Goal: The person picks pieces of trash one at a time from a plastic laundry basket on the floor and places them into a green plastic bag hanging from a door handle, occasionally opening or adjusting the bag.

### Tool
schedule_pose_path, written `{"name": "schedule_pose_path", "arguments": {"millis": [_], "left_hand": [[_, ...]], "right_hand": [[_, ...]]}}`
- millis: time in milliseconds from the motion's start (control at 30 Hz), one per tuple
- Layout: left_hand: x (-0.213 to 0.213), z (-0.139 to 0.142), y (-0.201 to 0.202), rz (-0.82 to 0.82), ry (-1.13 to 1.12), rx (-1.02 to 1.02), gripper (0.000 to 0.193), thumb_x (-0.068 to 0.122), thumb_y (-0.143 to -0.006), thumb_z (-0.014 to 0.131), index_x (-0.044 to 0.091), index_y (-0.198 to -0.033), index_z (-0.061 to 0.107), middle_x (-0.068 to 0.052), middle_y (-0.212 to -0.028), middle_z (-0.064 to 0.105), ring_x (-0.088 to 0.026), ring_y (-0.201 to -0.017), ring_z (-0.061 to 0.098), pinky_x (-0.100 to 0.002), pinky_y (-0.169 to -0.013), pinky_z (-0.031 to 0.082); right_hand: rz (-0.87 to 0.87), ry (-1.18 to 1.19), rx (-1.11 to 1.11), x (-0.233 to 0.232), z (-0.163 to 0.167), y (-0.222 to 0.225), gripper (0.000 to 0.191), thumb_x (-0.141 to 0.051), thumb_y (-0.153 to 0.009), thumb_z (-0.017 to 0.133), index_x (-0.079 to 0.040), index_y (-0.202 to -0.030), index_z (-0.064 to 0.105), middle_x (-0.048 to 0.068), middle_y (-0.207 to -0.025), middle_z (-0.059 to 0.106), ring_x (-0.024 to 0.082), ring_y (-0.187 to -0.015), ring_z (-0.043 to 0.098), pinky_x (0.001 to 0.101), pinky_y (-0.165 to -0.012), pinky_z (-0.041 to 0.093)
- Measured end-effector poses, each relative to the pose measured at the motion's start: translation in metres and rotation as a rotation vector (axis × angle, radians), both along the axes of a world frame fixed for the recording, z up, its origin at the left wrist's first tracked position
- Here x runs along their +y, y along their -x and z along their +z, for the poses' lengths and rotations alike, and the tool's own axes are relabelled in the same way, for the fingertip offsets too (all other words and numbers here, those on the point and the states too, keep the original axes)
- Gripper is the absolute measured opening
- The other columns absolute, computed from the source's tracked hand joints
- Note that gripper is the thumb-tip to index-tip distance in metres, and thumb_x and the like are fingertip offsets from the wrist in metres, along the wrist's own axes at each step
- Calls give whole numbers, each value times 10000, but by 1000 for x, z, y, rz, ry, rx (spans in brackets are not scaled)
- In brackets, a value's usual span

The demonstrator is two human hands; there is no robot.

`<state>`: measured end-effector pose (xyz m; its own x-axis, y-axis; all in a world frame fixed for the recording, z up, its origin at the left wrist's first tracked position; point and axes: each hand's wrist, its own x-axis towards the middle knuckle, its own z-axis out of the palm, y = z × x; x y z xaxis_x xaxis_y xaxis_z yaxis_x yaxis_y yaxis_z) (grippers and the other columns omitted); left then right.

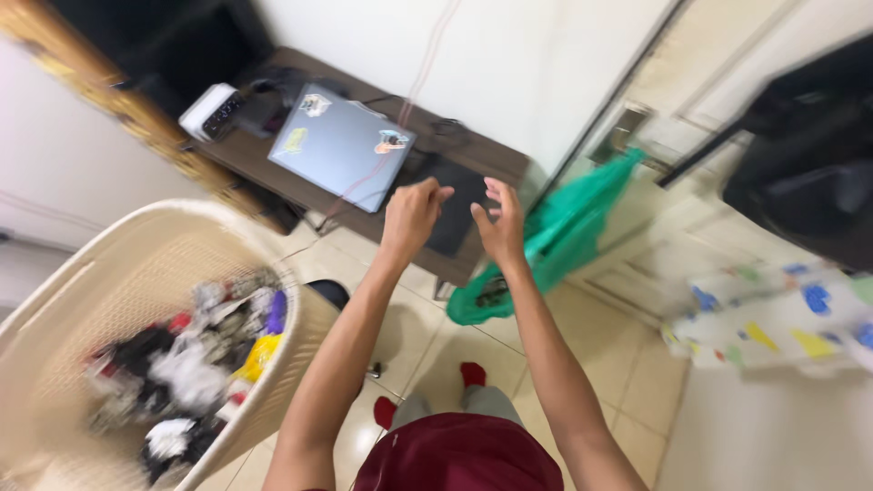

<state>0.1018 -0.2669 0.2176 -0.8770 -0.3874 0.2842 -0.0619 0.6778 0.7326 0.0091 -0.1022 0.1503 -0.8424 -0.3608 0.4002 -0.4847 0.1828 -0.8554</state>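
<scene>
Reaching forward, left hand (414, 211) and right hand (499, 223) hover half-curled and empty above the dark pad (459, 207) on the table (496, 164), beside the laptop (341, 145); spreading the fingers to its edges should steady any grip.

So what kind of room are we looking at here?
Most likely a room in a home, perhaps a bedroom or living corner. A cream laundry basket full of crumpled clothes stands on the tiled floor, and a closed laptop lies on a low wooden table against the wall.
</scene>
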Motion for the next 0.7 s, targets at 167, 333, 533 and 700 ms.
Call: {"name": "schedule_pose_path", "arguments": {"millis": [167,333,533,700], "left_hand": [[-118,81,-129,51,197,438,157,38,-981,610,27,-1137,629,-162,-992,730,-379,-937,705,-430,-784,542],[-219,93,-265,321,122,148,216,191,-938,716,34,-1076,660,-116,-789,741,-288,-751,742,-413,-683,543],[-287,28,-370,586,62,-49,227,288,-930,731,63,-947,711,-116,-744,725,-272,-695,741,-405,-638,563],[-314,-44,-383,562,172,-190,268,332,-902,743,70,-848,729,-166,-703,698,-376,-733,698,-483,-676,549]], "right_hand": [[341,74,130,-139,96,-93,435,-149,-946,718,-78,-1355,589,106,-1319,689,233,-1194,681,367,-910,552],[601,55,76,-258,136,-184,343,-176,-1018,623,-82,-1348,628,74,-1068,777,186,-903,758,331,-746,586],[845,-376,261,-373,125,-266,243,-312,-915,733,-82,-966,793,109,-825,783,212,-763,775,379,-731,612],[992,-950,502,-448,53,-282,295,-379,-872,751,-90,-844,804,176,-825,750,325,-795,726,438,-727,558]]}}
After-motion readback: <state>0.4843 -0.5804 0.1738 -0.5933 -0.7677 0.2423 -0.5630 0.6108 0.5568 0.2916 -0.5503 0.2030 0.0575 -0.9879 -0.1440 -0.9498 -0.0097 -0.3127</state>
